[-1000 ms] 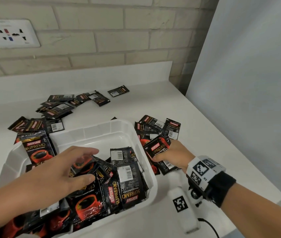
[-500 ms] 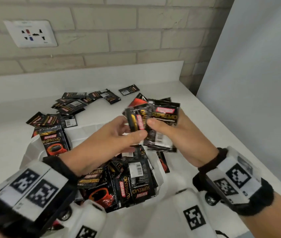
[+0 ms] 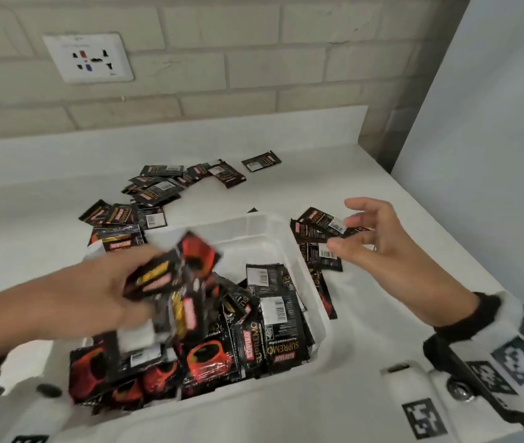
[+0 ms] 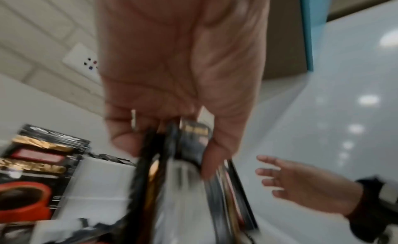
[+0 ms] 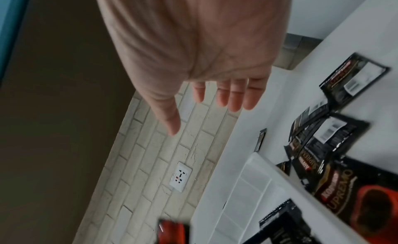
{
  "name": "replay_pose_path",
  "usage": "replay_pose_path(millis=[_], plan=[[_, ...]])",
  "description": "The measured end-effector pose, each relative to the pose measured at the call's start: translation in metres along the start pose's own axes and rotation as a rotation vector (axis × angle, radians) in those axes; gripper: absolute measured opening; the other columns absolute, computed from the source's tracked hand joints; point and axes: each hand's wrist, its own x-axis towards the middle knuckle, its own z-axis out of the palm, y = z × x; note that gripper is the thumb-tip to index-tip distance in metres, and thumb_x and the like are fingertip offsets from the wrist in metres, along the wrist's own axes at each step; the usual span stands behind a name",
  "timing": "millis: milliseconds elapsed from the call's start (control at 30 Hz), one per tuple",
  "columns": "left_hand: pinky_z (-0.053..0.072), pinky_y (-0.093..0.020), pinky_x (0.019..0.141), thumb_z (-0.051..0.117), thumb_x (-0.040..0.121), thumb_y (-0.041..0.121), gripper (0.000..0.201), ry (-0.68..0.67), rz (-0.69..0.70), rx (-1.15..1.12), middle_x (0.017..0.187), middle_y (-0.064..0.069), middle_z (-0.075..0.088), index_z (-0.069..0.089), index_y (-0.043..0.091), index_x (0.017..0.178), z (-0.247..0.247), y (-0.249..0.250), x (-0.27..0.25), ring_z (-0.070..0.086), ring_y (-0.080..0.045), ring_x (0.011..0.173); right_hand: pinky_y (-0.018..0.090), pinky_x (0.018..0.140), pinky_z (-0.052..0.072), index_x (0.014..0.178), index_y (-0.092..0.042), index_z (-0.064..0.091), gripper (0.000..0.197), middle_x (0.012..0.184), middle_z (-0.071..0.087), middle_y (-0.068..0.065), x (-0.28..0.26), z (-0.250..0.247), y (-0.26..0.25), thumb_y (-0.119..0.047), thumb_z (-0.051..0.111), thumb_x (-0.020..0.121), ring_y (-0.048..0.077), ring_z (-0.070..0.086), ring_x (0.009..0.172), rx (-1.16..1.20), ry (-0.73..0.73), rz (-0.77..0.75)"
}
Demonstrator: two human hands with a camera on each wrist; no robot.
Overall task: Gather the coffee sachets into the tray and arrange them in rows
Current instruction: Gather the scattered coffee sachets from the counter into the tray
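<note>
A white plastic tray (image 3: 222, 223) stands on the white counter with a jumbled heap of black-and-red coffee sachets (image 3: 270, 330) in it. My left hand (image 3: 139, 282) grips a bunch of sachets (image 3: 177, 282) just above the heap, blurred by motion; the left wrist view shows the fingers and thumb (image 4: 172, 145) pinching that bunch (image 4: 193, 138). My right hand (image 3: 359, 231) hovers open and empty over loose sachets (image 3: 315, 228) lying right of the tray. In the right wrist view its fingers (image 5: 234, 97) are straight above those sachets (image 5: 327, 133).
More sachets (image 3: 158, 187) are scattered on the counter behind and left of the tray, and a single one (image 3: 261, 160) lies farther back. A wall socket (image 3: 88, 57) sits in the brick wall. A grey panel (image 3: 494, 155) borders the counter's right edge.
Both hands held the bunch raised together half a second ago. Now the left hand alone has it, lower over the tray, and the right hand has let go and moved right.
</note>
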Motion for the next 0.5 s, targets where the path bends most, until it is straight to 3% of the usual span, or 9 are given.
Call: replay_pose_path(millis=[67,133,200,300,367,400,467,500], plan=[[0.052,-0.036,0.086,0.067,0.068,0.028,0.054,-0.163,-0.101,0.233,0.098,0.011,0.067,0.045,0.066,0.100,0.007,-0.013,-0.004,0.063,-0.006,0.091,0.018,0.079,0.041,0.117,-0.040,0.029,0.051,0.109,0.039,-0.018,-0.003,-0.002,0.005,-0.029,0.063,0.080,0.008,0.048,0.102,-0.040,-0.001,-0.004],[0.044,-0.026,0.096,0.062,0.077,0.030,0.059,-0.264,-0.142,0.465,0.117,0.020,0.050,0.032,0.056,0.121,0.017,-0.017,-0.005,0.050,-0.001,0.108,0.017,0.076,0.042,0.112,-0.044,0.030,0.049,0.109,0.038,-0.020,-0.006,-0.003,0.007,-0.027,0.063,0.081,0.004,0.048,0.100,-0.063,-0.016,-0.027],[0.032,-0.020,0.101,0.056,0.085,0.033,0.066,-0.219,-0.107,0.639,0.122,0.021,0.028,0.017,0.043,0.136,0.021,-0.015,-0.003,0.030,-0.001,0.115,0.016,0.074,0.043,0.104,-0.049,0.030,0.047,0.111,0.037,-0.019,-0.008,-0.005,0.006,-0.025,0.064,0.081,0.003,0.048,0.099,-0.070,-0.031,-0.048],[0.028,-0.019,0.100,0.053,0.086,0.038,0.073,-0.093,-0.079,0.736,0.118,0.022,0.015,0.007,0.040,0.143,0.022,-0.013,-0.003,0.021,-0.003,0.110,0.016,0.074,0.042,0.104,-0.049,0.034,0.046,0.112,0.039,-0.017,-0.007,-0.013,0.005,-0.024,0.064,0.080,0.003,0.050,0.098,-0.061,-0.028,-0.052],[0.034,-0.022,0.092,0.057,0.080,0.040,0.077,-0.012,-0.037,0.761,0.117,0.025,0.015,0.006,0.047,0.137,0.023,-0.019,-0.007,0.025,-0.003,0.104,0.016,0.074,0.041,0.105,-0.047,0.037,0.043,0.112,0.041,-0.016,-0.004,-0.022,0.006,-0.023,0.063,0.081,0.003,0.051,0.097,-0.042,-0.017,-0.025],[0.040,-0.024,0.081,0.061,0.070,0.042,0.083,0.012,0.036,0.785,0.117,0.029,0.019,0.007,0.051,0.133,0.021,-0.023,-0.008,0.029,-0.002,0.096,0.016,0.073,0.041,0.106,-0.044,0.038,0.041,0.111,0.041,-0.016,-0.001,-0.027,0.007,-0.022,0.063,0.082,0.003,0.051,0.095,-0.045,-0.012,-0.007],[0.037,-0.018,0.059,0.055,0.053,0.051,0.085,0.058,0.096,0.739,0.122,0.037,0.026,0.021,0.056,0.131,0.016,-0.036,-0.015,0.030,0.000,0.081,0.015,0.071,0.039,0.110,-0.037,0.042,0.037,0.111,0.043,-0.013,0.008,-0.040,0.014,-0.022,0.062,0.084,0.004,0.050,0.091,-0.117,0.007,0.033],[0.037,-0.018,0.057,0.051,0.050,0.053,0.083,0.075,0.096,0.698,0.126,0.040,0.025,0.027,0.054,0.130,0.012,-0.049,-0.016,0.031,0.000,0.079,0.015,0.071,0.039,0.112,-0.033,0.044,0.034,0.111,0.044,-0.010,0.015,-0.048,0.019,-0.022,0.061,0.085,0.007,0.050,0.091,-0.178,0.021,0.053]])
